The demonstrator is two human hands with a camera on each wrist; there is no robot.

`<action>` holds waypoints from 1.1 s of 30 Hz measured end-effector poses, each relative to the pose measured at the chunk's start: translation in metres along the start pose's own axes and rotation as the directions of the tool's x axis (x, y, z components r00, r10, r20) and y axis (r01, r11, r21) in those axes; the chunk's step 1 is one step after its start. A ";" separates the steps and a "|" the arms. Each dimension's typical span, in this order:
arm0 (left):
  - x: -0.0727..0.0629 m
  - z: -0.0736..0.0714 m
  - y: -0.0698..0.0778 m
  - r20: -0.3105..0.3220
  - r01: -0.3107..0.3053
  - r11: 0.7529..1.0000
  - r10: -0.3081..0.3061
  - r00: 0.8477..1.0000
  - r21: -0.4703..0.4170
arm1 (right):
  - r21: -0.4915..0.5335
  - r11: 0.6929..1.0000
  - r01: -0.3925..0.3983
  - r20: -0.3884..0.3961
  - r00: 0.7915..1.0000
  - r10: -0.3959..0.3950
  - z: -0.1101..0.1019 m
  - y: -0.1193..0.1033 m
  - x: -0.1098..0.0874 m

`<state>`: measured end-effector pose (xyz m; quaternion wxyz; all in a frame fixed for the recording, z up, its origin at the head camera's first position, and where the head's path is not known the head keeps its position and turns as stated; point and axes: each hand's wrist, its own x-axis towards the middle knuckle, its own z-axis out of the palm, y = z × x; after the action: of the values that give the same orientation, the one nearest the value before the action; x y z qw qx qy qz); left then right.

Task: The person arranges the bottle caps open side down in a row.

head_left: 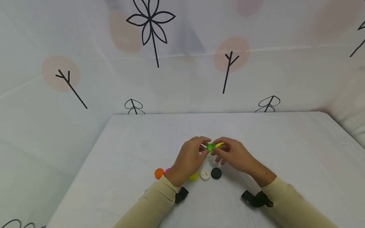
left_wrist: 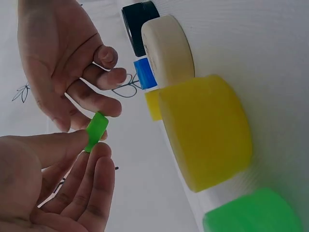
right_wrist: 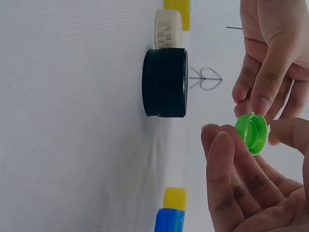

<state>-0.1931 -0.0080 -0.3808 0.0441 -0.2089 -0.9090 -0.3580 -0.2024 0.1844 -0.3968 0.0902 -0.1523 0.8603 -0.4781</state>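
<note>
A small green bottle cap [head_left: 211, 147] is up between the fingertips of both hands, its hollow side showing in the right wrist view. My left hand [head_left: 191, 155] pinches it between thumb and fingers. From the other side, my right hand [head_left: 234, 155] holds it at the rim with thumb and fingertips, the other fingers spread. Below the hands, a row of caps lies on the table: orange [head_left: 159, 173], pink [head_left: 167, 171], yellow [head_left: 193, 176], white [head_left: 205, 174] and black [head_left: 216, 173]. Another green cap [left_wrist: 253, 215] shows in the left wrist view; the left forearm hides it from the head view.
Behind the right hand is a yellow piece [head_left: 219, 144], mostly covered by the fingers. In the right wrist view it appears as a yellow part [right_wrist: 175, 198] beside a blue part [right_wrist: 169, 220]. A white cloth covers the table [head_left: 137, 136]; a patterned curtain [head_left: 185, 82] hangs behind it.
</note>
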 end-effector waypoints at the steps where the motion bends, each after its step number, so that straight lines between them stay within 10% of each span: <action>1: 0.000 0.000 0.000 0.000 -0.004 1.000 0.004 1.000 0.000 | 0.021 1.000 -0.009 0.003 1.000 0.009 0.000 0.000 0.000; 20: -0.004 0.002 0.000 -0.015 -0.130 0.991 0.130 0.991 0.024 | 0.061 0.998 0.006 -0.003 1.000 -0.006 -0.009 -0.006 -0.012; 33: -0.013 0.010 0.013 0.239 -0.100 0.992 0.078 0.968 0.080 | -0.218 0.966 0.137 -0.028 0.989 -0.146 -0.021 0.002 -0.052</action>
<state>-0.1753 0.0027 -0.3835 -0.0383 -0.2883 -0.9130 -0.2862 -0.1607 0.2206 -0.3869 0.0199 -0.2115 0.8957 -0.3907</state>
